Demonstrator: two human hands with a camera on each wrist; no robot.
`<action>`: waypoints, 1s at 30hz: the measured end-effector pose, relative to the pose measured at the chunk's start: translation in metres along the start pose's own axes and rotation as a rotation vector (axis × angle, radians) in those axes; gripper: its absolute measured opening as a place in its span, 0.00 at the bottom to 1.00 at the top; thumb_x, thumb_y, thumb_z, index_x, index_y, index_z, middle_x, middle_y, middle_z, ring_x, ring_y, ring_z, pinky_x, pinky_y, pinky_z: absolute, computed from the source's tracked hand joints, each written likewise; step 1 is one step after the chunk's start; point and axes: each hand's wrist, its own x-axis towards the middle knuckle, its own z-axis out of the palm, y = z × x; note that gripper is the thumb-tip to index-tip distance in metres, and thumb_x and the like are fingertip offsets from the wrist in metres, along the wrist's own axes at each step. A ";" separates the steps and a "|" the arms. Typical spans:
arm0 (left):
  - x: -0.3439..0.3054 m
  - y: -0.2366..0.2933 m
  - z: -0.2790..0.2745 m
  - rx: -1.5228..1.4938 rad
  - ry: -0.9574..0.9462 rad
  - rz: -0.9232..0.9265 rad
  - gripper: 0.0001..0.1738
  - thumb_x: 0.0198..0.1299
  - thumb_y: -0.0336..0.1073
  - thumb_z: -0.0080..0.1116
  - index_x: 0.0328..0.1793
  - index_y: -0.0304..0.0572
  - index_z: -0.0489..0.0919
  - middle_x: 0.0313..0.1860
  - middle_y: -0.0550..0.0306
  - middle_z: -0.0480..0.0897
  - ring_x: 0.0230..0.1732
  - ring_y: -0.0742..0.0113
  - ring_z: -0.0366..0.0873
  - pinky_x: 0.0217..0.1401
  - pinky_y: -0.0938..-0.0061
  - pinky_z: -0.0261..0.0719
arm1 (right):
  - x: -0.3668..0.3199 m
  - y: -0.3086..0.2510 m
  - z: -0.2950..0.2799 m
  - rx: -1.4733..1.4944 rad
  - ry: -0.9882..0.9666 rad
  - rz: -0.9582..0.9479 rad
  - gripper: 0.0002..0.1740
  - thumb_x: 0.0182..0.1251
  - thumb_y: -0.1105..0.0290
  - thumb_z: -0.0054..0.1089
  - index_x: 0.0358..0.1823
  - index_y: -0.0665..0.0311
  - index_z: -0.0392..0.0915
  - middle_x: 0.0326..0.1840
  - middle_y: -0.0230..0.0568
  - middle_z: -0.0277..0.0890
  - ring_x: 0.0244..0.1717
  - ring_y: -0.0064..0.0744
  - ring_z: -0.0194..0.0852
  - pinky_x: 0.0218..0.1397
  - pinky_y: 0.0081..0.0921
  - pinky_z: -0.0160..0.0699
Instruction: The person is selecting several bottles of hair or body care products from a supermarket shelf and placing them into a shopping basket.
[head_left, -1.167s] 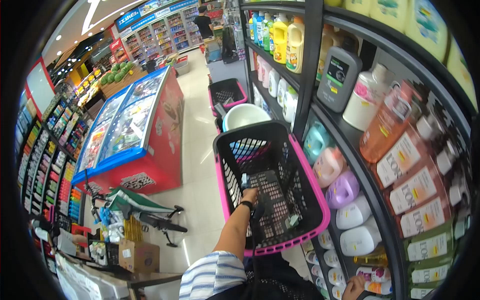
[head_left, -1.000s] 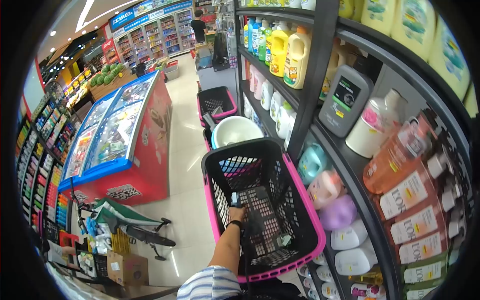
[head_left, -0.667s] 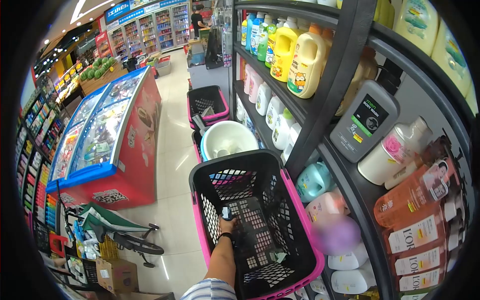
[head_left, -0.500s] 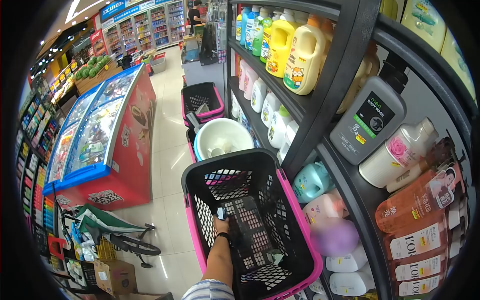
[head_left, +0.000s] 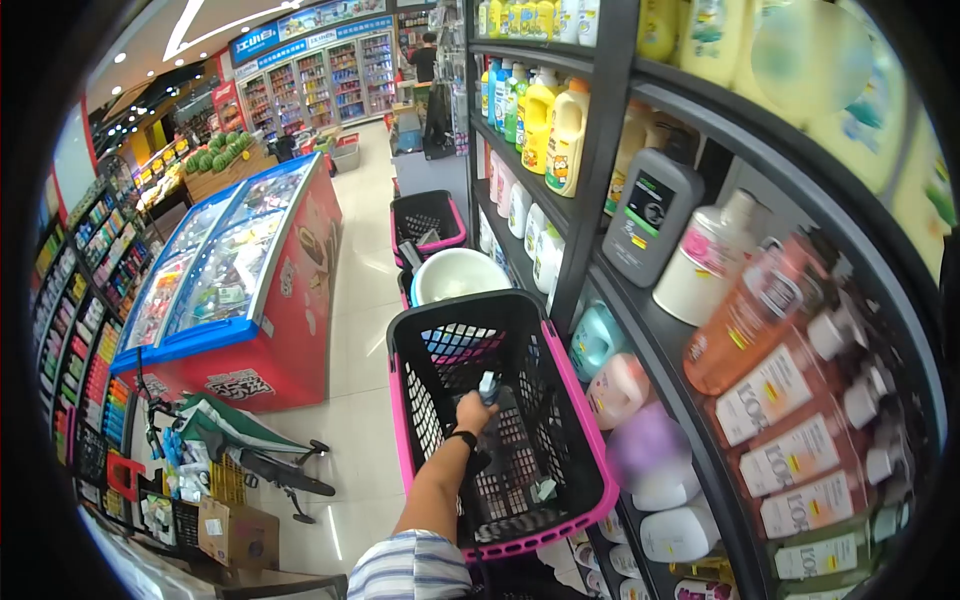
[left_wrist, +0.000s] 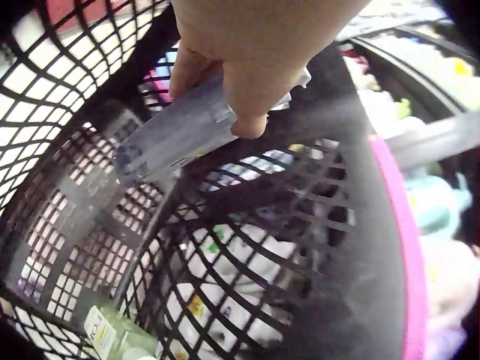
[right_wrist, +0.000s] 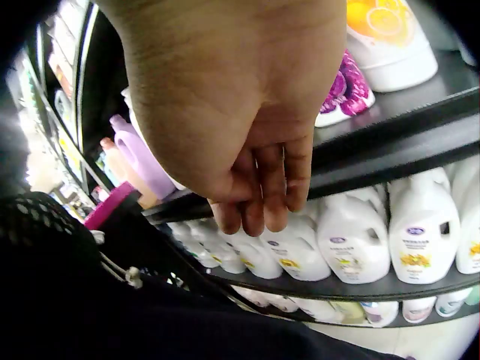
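A black shopping basket with a pink rim (head_left: 403, 440) stands in front of me, its inside facing up. Over its inside, my left hand (head_left: 472, 413) grips a clear, bluish-grey bottle; the left wrist view shows the bottle (left_wrist: 180, 131) tilted, thumb and fingers round its upper part. A green bottle with a white label (left_wrist: 112, 337) lies at the bottom of the basket, small in the head view. My right hand (right_wrist: 247, 150) hangs beside the shelves with loosely curled fingers and holds nothing; it is out of the head view.
Black shelves (head_left: 580, 190) with body wash and detergent bottles rise close on the right. A white basin (head_left: 460, 272) and another basket (head_left: 428, 220) stand beyond mine. On the left are a red freezer (head_left: 300, 300), a small bicycle (head_left: 270, 465) and a cardboard box (head_left: 235, 535).
My left hand has moved with the bottle from near the basket's left wall towards its middle. The view has shifted, and the right hand has left the head view.
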 end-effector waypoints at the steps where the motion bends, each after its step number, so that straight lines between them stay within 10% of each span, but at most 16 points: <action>1: -0.032 0.033 0.019 -0.054 -0.046 -0.037 0.28 0.43 0.52 0.71 0.38 0.31 0.81 0.35 0.37 0.84 0.40 0.41 0.83 0.46 0.56 0.80 | -0.012 -0.014 -0.053 -0.059 0.031 -0.101 0.12 0.68 0.70 0.53 0.49 0.64 0.77 0.45 0.50 0.78 0.44 0.50 0.76 0.48 0.37 0.74; 12: -0.265 0.205 -0.230 -0.381 0.054 0.468 0.26 0.47 0.49 0.69 0.38 0.30 0.81 0.19 0.48 0.81 0.21 0.60 0.83 0.28 0.69 0.80 | -0.039 -0.127 -0.108 -0.111 0.369 -0.527 0.07 0.64 0.80 0.56 0.42 0.70 0.80 0.45 0.50 0.81 0.49 0.53 0.77 0.55 0.41 0.74; 15: -0.328 0.234 -0.234 -0.577 -0.046 0.627 0.26 0.45 0.46 0.70 0.43 0.31 0.80 0.22 0.48 0.82 0.24 0.63 0.84 0.29 0.73 0.80 | -0.051 -0.165 -0.124 -0.120 0.600 -0.572 0.15 0.64 0.72 0.60 0.52 0.66 0.78 0.56 0.48 0.77 0.57 0.48 0.73 0.60 0.39 0.71; 16: -0.334 0.248 -0.231 -0.698 -0.096 0.651 0.27 0.45 0.46 0.71 0.44 0.31 0.80 0.24 0.47 0.82 0.24 0.63 0.84 0.30 0.73 0.80 | -0.047 -0.161 -0.142 -0.215 0.439 -0.624 0.41 0.51 0.63 0.68 0.65 0.73 0.63 0.65 0.59 0.65 0.61 0.56 0.68 0.64 0.49 0.66; 18: -0.392 0.280 -0.241 -0.626 -0.300 0.783 0.29 0.44 0.47 0.71 0.46 0.31 0.79 0.26 0.45 0.81 0.27 0.63 0.84 0.33 0.71 0.80 | -0.071 -0.168 -0.132 -0.020 0.595 -0.519 0.55 0.48 0.52 0.72 0.72 0.75 0.53 0.69 0.64 0.59 0.69 0.60 0.60 0.72 0.45 0.55; 23: -0.467 0.322 -0.212 -0.724 -0.341 1.203 0.34 0.39 0.47 0.73 0.52 0.35 0.79 0.32 0.45 0.81 0.32 0.56 0.83 0.37 0.68 0.79 | -0.118 -0.152 -0.114 0.042 0.895 -0.409 0.65 0.33 0.56 0.84 0.70 0.74 0.51 0.61 0.61 0.64 0.59 0.55 0.69 0.62 0.43 0.68; 24: -0.477 0.331 -0.209 -0.756 -0.376 1.267 0.35 0.38 0.46 0.74 0.53 0.36 0.80 0.35 0.46 0.82 0.35 0.54 0.83 0.39 0.68 0.80 | -0.127 -0.146 -0.113 0.415 0.772 -0.294 0.68 0.29 0.57 0.86 0.70 0.74 0.49 0.58 0.56 0.65 0.56 0.49 0.72 0.59 0.41 0.71; 30: -0.532 0.353 -0.181 -0.963 -0.863 1.187 0.42 0.41 0.46 0.79 0.60 0.29 0.76 0.58 0.42 0.80 0.57 0.49 0.81 0.59 0.64 0.77 | -0.168 -0.131 -0.126 0.036 1.262 -0.429 0.61 0.38 0.57 0.83 0.71 0.68 0.50 0.57 0.67 0.69 0.51 0.58 0.76 0.53 0.45 0.78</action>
